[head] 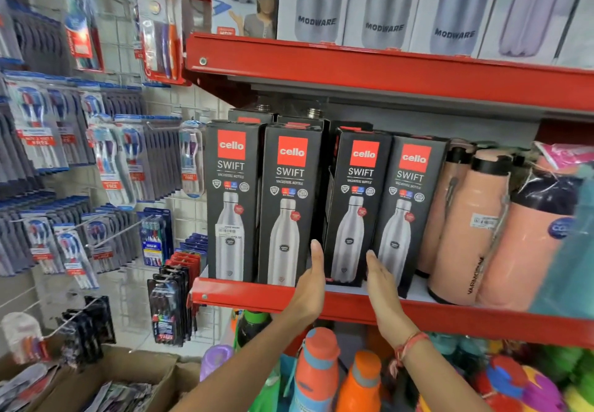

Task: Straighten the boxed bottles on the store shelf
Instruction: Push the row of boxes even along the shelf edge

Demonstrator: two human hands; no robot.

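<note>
Several black boxed bottles marked "cello SWIFT" stand in a front row on the red middle shelf (244,297), with more boxes behind. The leftmost box (232,206) and the second box (289,212) stand upright. The third box (355,209) leans with its top to the right, leaving a gap to the second. The rightmost box (406,215) leans the same way. My left hand (310,286) lies flat against the third box's lower left side. My right hand (382,286) presses its lower right side, at the seam with the rightmost box. Together the palms clamp that box.
Peach flasks with black caps (472,225) crowd the shelf right of the boxes. White Modware boxes (382,3) fill the shelf above. Coloured bottles (316,370) stand below. Toothbrush packs (106,161) hang on the left grid wall, and a cardboard carton (106,376) sits on the floor.
</note>
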